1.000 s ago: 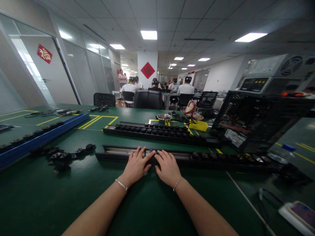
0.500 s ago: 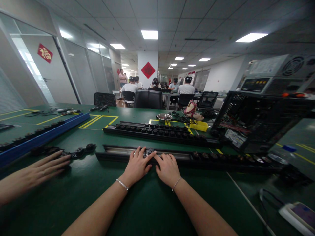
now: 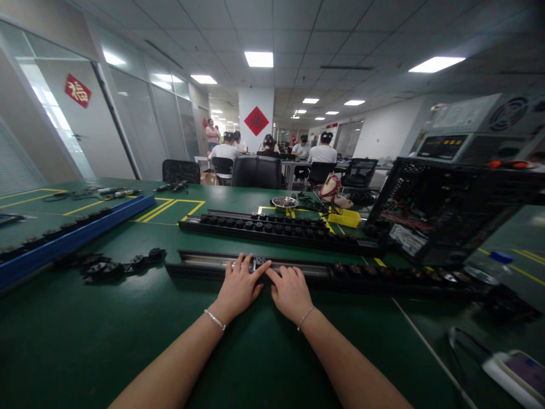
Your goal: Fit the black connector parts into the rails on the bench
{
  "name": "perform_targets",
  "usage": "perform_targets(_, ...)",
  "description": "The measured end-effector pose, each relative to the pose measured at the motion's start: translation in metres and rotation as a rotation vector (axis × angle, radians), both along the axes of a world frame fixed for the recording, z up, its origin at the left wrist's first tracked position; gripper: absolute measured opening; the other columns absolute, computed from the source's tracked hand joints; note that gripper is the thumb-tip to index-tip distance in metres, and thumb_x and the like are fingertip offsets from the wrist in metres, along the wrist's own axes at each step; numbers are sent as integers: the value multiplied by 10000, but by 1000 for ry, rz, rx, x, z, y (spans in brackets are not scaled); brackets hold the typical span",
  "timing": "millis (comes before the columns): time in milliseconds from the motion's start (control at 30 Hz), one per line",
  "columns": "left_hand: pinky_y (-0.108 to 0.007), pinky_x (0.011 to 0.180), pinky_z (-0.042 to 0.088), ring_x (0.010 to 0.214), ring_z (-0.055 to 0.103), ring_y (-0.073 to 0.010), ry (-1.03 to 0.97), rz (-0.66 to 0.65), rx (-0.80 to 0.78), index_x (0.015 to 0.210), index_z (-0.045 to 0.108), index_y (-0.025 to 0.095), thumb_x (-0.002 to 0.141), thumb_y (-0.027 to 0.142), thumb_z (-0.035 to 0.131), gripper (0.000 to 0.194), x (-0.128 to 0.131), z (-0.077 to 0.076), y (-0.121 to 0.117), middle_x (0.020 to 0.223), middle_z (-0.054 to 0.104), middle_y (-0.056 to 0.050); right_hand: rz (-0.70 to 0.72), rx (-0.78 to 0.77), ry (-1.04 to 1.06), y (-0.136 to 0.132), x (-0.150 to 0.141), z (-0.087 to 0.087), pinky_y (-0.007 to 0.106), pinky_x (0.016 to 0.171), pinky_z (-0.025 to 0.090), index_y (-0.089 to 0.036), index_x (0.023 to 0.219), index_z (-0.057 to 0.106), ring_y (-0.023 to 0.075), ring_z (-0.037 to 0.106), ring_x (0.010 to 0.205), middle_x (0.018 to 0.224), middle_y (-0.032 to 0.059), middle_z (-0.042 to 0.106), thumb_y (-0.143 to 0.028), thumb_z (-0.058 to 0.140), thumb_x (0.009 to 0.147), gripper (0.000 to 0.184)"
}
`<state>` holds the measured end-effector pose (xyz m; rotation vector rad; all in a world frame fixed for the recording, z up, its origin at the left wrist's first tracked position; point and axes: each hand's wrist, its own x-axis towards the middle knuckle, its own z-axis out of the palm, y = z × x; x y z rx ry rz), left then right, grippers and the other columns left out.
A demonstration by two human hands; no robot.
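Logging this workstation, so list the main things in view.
Near rail: one, black, front centre
Small part: one, black and silver, in near rail
Far rails: at least two, black, behind
Blue rail: one, blue, left
Loose parts: several, black, near left
Bowl: one, silver, beyond far rails
Tray: one, yellow, right of bowl
Computer case: one, black, right
Bottle: one, clear, right
Table: one, green, underneath
Chairs: several, black, background
People: several, mixed clothing, background
Bracelets: two, silvery, wrists
Left hand: one, bare, on near rail
Right hand: one, bare, on near rail
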<state>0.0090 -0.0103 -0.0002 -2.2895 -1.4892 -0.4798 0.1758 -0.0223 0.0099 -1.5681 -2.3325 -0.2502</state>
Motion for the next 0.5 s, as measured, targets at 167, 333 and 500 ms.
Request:
perform_targets(167, -523, 991, 263, 1275, 332, -328, -17, 16, -10, 1349, 315, 405, 803, 406, 513, 581, 3, 1, -1, 1359, 429, -101, 0, -20, -12, 0, 1, 1, 366, 938, 244, -330, 1276, 435, 208, 463, 960, 1001, 51, 558, -253, 480, 816, 469)
perform_targets(333, -539, 1000, 250, 1276, 333, -330, -15, 31, -19, 1317, 381, 384, 805, 376, 511, 528, 5, 2, -1, 1364, 427, -100, 22, -42, -25, 0, 3, 3, 386, 968, 228, -336, 1328, 378, 214, 459, 998, 1034, 56, 560, -246, 467, 824, 520)
perform_targets(500, -542, 1002, 252, 1269, 345, -331, -13, 41, -24, 1303, 409, 353, 811, 351, 496, 500, 5, 3, -2, 1356, 440, -102, 39, -67, -36, 0, 4, 4, 410, 991, 209, -364, 1373, 300, 216, 459, 1021, 1064, 57, 560, -240, 465, 827, 583)
